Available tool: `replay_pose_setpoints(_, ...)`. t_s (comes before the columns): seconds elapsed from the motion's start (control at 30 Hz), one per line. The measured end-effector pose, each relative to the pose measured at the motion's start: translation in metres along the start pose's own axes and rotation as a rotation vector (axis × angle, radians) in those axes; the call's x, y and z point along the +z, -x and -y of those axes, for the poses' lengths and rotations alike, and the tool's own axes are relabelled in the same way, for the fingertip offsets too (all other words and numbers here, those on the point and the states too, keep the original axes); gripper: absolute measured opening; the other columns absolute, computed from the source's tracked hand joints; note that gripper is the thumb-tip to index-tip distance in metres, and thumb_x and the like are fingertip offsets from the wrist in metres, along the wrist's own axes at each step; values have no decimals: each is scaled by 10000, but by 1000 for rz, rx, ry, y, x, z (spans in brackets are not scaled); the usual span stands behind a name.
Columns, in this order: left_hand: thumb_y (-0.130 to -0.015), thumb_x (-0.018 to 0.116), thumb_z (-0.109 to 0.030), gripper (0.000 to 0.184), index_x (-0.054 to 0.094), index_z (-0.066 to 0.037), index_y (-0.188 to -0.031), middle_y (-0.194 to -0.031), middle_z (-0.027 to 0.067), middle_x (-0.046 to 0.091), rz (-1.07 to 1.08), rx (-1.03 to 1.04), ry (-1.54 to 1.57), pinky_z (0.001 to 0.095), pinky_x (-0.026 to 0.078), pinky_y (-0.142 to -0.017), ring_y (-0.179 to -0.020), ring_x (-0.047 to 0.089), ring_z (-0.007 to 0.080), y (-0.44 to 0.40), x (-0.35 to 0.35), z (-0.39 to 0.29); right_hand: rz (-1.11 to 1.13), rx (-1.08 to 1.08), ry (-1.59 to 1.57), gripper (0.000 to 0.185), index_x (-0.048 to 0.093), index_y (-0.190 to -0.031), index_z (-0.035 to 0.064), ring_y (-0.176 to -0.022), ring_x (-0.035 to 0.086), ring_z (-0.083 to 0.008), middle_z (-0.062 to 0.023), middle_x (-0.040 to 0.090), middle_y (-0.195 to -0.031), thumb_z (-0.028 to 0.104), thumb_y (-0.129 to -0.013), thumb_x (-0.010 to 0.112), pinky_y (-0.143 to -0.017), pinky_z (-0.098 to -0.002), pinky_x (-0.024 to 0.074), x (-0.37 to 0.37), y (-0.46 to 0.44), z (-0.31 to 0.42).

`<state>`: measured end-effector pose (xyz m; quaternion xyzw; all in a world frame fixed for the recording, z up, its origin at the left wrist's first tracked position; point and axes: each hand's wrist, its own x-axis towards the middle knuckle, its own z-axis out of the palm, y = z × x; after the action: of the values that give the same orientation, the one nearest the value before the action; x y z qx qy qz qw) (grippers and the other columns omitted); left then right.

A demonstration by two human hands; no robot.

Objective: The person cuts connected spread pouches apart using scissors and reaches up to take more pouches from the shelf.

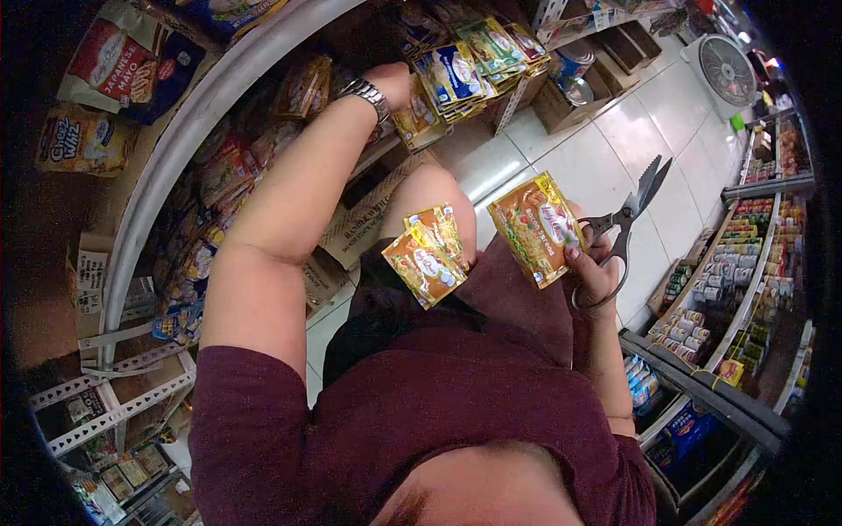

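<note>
My right hand (pixel 594 270) is closed around a dressing sachet (pixel 537 230), orange-brown with a yellow top edge. The same hand also holds a pair of scissors (pixel 624 215), its serrated blades spread apart and pointing up and away. My left hand (pixel 394 85), with a metal watch at the wrist, reaches into the shelf beside an orange sachet (pixel 416 118); its fingers are mostly hidden. Two more orange sachets (pixel 424 264) lie overlapping on my lap.
Blue and green sachets (pixel 456 74) stand in rows on the shelf. Bigger pouches (pixel 110 70) hang at upper left. A cardboard box (pixel 373 219) sits below. On the right are shelves of cans (pixel 732 267), and a fan (pixel 724 72) stands on the tiled floor.
</note>
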<state>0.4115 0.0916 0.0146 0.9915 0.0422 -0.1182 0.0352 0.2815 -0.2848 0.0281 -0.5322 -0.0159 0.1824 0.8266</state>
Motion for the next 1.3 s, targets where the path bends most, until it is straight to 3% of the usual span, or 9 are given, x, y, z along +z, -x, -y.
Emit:
replay_pose_setpoints(0.43, -808, 490, -79, 285, 666, -1, -1017, -1068, 208, 629, 107, -36, -244, 391, 503, -839, -990, 622, 327, 22, 14, -41, -109, 30, 81, 194, 466, -796, 55, -811, 513, -161, -41, 517, -820, 40, -691, 628, -767, -274, 407, 5, -2, -1)
replay_pose_setpoints(0.5, -811, 507, -103, 279, 667, -1, -1014, -1070, 203, 631, 152, -4, -225, 392, 501, -841, -983, 624, 331, 14, 17, -38, -12, 19, 105, 277, 493, -928, 11, -895, 540, -175, -57, 555, -932, 43, -709, 661, -835, -294, 420, -23, -5, -16)
replay_pose_setpoints(0.63, -730, 666, -236, 277, 675, 2, -872, -930, 220, 646, 165, 43, -137, 409, 509, -766, -868, 640, 339, 12, 22, -19, 29, 0, 66, 285, 477, -910, 28, -883, 518, -163, -52, 527, -911, 46, -686, 652, -814, -269, 404, 2, -9, -2)
replay_pose_setpoints(0.73, -793, 653, -272, 262, 660, -11, -822, -779, 189, 647, 68, 157, 93, 411, 488, -653, -706, 636, 297, 37, -5, -24, 14, -21, 46, 285, 442, -870, 46, -852, 496, -146, -56, 514, -885, 28, -664, 639, -786, -258, 397, 2, -17, -6)
replay_pose_setpoints(0.8, -821, 659, -304, 313, 674, -8, -922, -844, 153, 669, 123, 196, 485, 337, 496, -739, -822, 648, 238, 64, -29, -48, 4, 18, -5, 281, 439, -862, 46, -838, 498, -146, -57, 514, -869, 30, -663, 637, -776, -260, 399, 10, -19, -5)
replay_pose_setpoints(0.9, -896, 607, -249, 332, 574, -1, -1114, -967, 26, 637, 230, 677, 1359, 265, 459, -811, -925, 570, 104, 104, -13, -77, 43, 66, -47, 260, 455, -863, 39, -799, 516, -153, -69, 529, -842, 48, -676, 635, -751, -267, 408, 2, -31, -15)
replay_pose_setpoints(0.97, -868, 644, -165, 404, 490, -15, -1210, -949, 33, 628, 422, 575, 1618, 243, 467, -767, -874, 580, 95, 118, 3, -81, 125, 95, -116, 420, 477, -1069, -60, -999, 590, -262, -167, 581, -1066, 105, -724, 652, -930, -370, 460, 1, -37, -18)
replay_pose_setpoints(1.1, -826, 648, -59, 545, 394, -33, -1308, -1065, 100, 617, 340, 433, 1610, 246, 469, -810, -934, 589, 117, 143, -2, -89, 56, 108, -181, 344, 470, -1010, -27, -961, 599, -251, -167, 581, -1021, 98, -738, 641, -906, -374, 476, 11, -42, -14)
replay_pose_setpoints(1.3, -824, 629, -10, 280, 552, -2, -1094, -1030, 39, 618, 197, 339, 1614, 221, 486, -748, -864, 585, 77, 156, 4, -90, 19, 63, 46, 210, 493, -920, 22, -827, 602, -203, -117, 586, -903, 138, -795, 617, -754, -324, 503, 5, -45, -19)
